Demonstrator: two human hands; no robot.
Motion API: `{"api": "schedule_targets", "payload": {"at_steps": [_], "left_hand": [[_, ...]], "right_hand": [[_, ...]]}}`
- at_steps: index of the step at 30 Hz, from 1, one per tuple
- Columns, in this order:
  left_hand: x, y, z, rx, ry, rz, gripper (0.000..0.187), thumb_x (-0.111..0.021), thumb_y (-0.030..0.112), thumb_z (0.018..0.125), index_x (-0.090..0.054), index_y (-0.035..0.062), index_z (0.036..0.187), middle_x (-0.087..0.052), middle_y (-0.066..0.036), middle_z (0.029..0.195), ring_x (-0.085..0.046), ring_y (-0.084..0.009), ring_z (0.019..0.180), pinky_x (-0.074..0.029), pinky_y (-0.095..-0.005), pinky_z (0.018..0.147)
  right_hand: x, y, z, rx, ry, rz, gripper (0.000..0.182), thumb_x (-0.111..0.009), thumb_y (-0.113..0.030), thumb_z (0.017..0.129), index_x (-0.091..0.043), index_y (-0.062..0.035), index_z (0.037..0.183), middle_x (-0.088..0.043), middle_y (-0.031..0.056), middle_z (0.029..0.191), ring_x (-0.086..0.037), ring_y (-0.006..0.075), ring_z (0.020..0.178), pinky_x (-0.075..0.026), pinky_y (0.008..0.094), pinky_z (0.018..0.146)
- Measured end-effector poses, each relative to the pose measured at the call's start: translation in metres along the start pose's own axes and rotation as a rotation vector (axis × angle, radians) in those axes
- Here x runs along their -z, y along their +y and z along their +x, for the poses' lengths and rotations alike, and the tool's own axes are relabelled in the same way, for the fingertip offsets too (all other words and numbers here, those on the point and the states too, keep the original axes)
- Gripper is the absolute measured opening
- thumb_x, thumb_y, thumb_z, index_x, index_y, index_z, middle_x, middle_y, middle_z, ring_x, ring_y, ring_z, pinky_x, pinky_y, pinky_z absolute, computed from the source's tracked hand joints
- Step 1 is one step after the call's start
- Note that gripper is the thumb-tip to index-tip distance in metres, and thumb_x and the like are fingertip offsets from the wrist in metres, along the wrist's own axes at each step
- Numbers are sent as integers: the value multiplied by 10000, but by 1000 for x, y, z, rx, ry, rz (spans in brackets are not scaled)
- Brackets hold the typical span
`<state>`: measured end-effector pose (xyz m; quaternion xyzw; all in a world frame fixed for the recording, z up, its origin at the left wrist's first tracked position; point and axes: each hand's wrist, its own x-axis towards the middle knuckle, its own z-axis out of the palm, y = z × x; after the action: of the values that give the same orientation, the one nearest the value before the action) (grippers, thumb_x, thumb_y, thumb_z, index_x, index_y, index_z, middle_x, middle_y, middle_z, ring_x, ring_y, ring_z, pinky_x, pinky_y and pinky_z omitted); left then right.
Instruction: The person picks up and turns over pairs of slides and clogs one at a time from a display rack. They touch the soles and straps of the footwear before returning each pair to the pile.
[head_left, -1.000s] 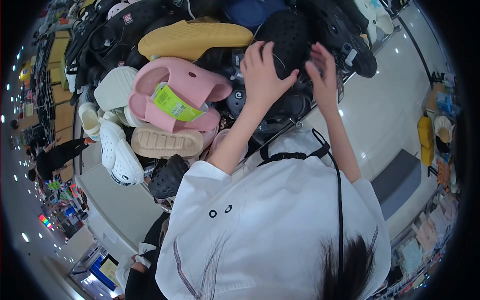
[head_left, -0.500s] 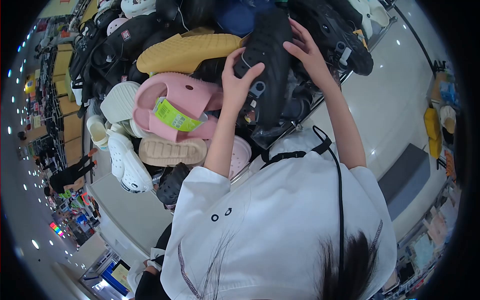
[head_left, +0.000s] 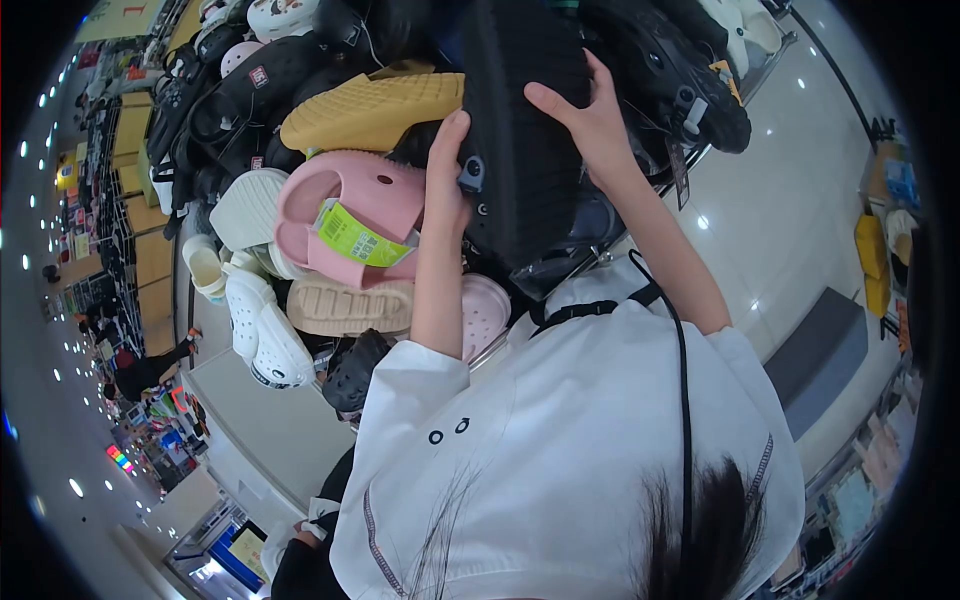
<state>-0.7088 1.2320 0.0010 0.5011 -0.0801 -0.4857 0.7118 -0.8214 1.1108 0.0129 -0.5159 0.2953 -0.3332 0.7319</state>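
Observation:
A big black clog [head_left: 525, 150] is tilted over the shoe pile so that its ribbed sole faces up. My left hand [head_left: 447, 165] grips its left edge, close to a round strap rivet. On the opposite edge my right hand [head_left: 595, 125] holds it, thumb lying on the sole and fingers at the side. Left of my left hand are a pink slide [head_left: 335, 215] with a green label [head_left: 362, 238] and a yellow shoe [head_left: 375, 108] lying sole up. A beige sole [head_left: 350, 306] and a pink clog [head_left: 484, 318] are near my left forearm.
More black clogs [head_left: 690, 80] lie to the right, by the rack's metal edge [head_left: 600, 258]. White clogs [head_left: 265, 330] sit at the left end of the pile. A grey mat [head_left: 815, 350] lies on the floor at right. Farther left, a person in dark clothes [head_left: 145, 378] is visible.
The black clog has been turned so that its sole now shows upward. My left hand has slid lower along its left edge, and my right thumb has moved onto the sole.

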Motion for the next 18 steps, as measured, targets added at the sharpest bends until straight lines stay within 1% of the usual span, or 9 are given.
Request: {"api": "schedule_targets", "payload": {"at_steps": [3, 5, 7, 8, 10, 12, 16, 17, 18], "left_hand": [[-17, 2, -14, -197, 41, 212, 625, -586, 336, 785, -341, -3, 1249, -464, -144, 1159, -456, -195, 1078, -365, -291, 914], [-15, 2, -18, -242, -5, 339, 673, -614, 330, 764, -306, 2, 1265, -433, -158, 1184, -430, -203, 1101, -354, -296, 923], [-4, -3, -14, -303, -56, 466, 829, -729, 282, 655, -268, -2, 1282, -414, -185, 1205, -417, -224, 1122, -340, -315, 941], [-6, 0, -16, -305, -57, 465, 829, -729, 282, 655, -268, -2, 1282, -414, -185, 1205, -417, -224, 1122, -340, -315, 941], [-11, 7, -21, -357, -117, 751, 914, -776, 245, 584, -254, -13, 1288, -422, -187, 1205, -428, -235, 1117, -337, -324, 947], [-9, 5, -21, -333, -97, 696, 945, -789, 197, 550, -246, -22, 1291, -436, -177, 1196, -442, -240, 1104, -338, -329, 948], [0, -6, -19, -355, -97, 592, 908, -769, 181, 555, -259, -8, 1281, -437, -158, 1191, -439, -240, 1102, -331, -333, 950], [3, -8, -19, -376, -102, 594, 906, -768, 180, 550, -263, -3, 1280, -434, -152, 1188, -437, -239, 1101, -328, -334, 949], [6, -10, -19, -397, -107, 596, 905, -767, 179, 545, -268, 1, 1278, -430, -145, 1185, -434, -238, 1099, -326, -335, 949]], "right_hand": [[0, -3, -1, 81, 97, -188, 891, -774, -250, 634, -234, 3, 1296, -427, 163, 1196, -454, 225, 1099, -380, 314, 922], [-3, -13, -7, 123, 74, -234, 975, -824, -320, 542, -254, 48, 1242, -445, 200, 1145, -462, 248, 1079, -386, 318, 914], [-4, -12, -9, 165, 54, -267, 980, -824, -326, 540, -251, 48, 1241, -443, 202, 1148, -463, 252, 1079, -386, 322, 913], [-4, -12, -9, 209, 34, -300, 985, -825, -332, 538, -249, 49, 1240, -441, 204, 1151, -463, 257, 1079, -386, 326, 912], [-6, -16, -13, 249, 21, -398, 995, -817, -347, 548, -233, 38, 1255, -433, 202, 1162, -461, 264, 1084, -387, 330, 911], [-7, -14, -10, 341, -5, -484, 994, -805, -360, 565, -222, 18, 1275, -437, 190, 1169, -467, 272, 1080, -389, 331, 905], [-12, -32, 3, 361, -33, -289, 687, -706, -332, 707, -386, -23, 1229, -503, 135, 1117, -488, 214, 1067, -388, 315, 899], [-16, -33, 7, 344, -16, -164, 521, -673, -334, 738, -503, -45, 1138, -531, 94, 1036, -513, 177, 1007, -408, 289, 859], [-15, -33, 13, 345, -17, -164, 521, -673, -334, 738, -503, -45, 1138, -531, 94, 1036, -513, 177, 1007, -408, 289, 859]]}}
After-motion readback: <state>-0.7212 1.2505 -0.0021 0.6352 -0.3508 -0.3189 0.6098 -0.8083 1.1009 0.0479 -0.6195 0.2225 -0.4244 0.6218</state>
